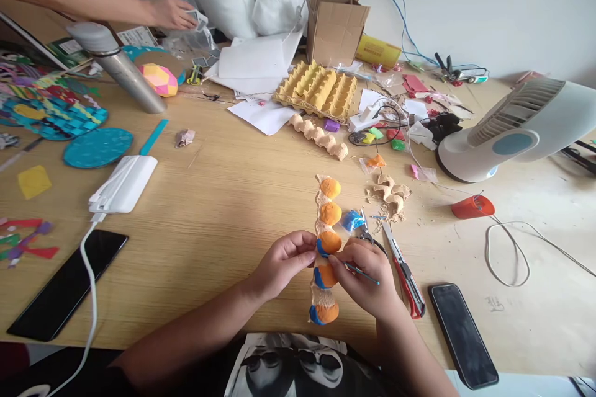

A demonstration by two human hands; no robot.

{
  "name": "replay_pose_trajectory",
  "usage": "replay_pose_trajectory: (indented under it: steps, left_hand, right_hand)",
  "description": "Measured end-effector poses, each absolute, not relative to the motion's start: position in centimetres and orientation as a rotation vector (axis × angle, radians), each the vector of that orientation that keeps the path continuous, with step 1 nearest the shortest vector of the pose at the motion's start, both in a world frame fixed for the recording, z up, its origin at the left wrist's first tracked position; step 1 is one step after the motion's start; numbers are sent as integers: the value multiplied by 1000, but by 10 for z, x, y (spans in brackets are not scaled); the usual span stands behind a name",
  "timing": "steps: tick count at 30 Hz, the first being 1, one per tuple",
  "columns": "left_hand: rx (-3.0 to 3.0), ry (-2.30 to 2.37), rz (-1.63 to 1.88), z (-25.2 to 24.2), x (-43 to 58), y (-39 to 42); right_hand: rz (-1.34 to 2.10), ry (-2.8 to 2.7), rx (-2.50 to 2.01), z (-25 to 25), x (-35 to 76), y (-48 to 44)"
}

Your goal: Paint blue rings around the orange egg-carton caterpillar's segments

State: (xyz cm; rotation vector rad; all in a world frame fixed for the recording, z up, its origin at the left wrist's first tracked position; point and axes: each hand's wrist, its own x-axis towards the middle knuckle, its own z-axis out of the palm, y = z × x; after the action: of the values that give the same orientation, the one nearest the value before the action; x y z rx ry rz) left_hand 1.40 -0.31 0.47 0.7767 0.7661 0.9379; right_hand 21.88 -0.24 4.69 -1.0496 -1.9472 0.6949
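A strip cut from an egg carton (321, 294) lies lengthwise before me, its several bumps covered in orange clay (330, 214), with blue clay (318, 276) along the left side of the nearer ones. My left hand (291, 257) pinches the strip's left edge at the middle bump. In my right hand (367, 273) is a thin blue stick-like tool (361, 273), its end against the blue on that same bump. Just beyond the right hand are a bag of blue clay (352, 221) and scissors (367, 236), partly hidden by the fingers.
A red utility knife (407, 276) and a phone (463, 335) lie to the right, near a white fan (512, 130). Yellow egg trays (316, 90) sit at the back. A power bank (123, 185) lies left. Another person's hand (174, 13) holds something plastic at the upper left.
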Motion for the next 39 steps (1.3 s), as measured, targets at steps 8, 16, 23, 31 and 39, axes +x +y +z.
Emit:
replay_pose_trajectory:
  steps: [8, 16, 23, 31, 39]
  left_hand:
    - [811, 823, 930, 10, 17, 0]
    - [859, 877, 905, 12, 17, 0]
    - [880, 875, 894, 13, 19, -1]
    - [922, 879, 888, 16, 21, -2]
    - [1001, 929, 900, 14, 22, -4]
  right_hand:
    - [798, -1906, -1015, 53, 217, -1]
    - [716, -1940, -1096, 49, 216, -1]
    - [798, -1892, -1087, 52, 214, 0]
    - [777, -1870, -1112, 54, 213, 0]
    - [821, -1846, -1140, 53, 215, 0]
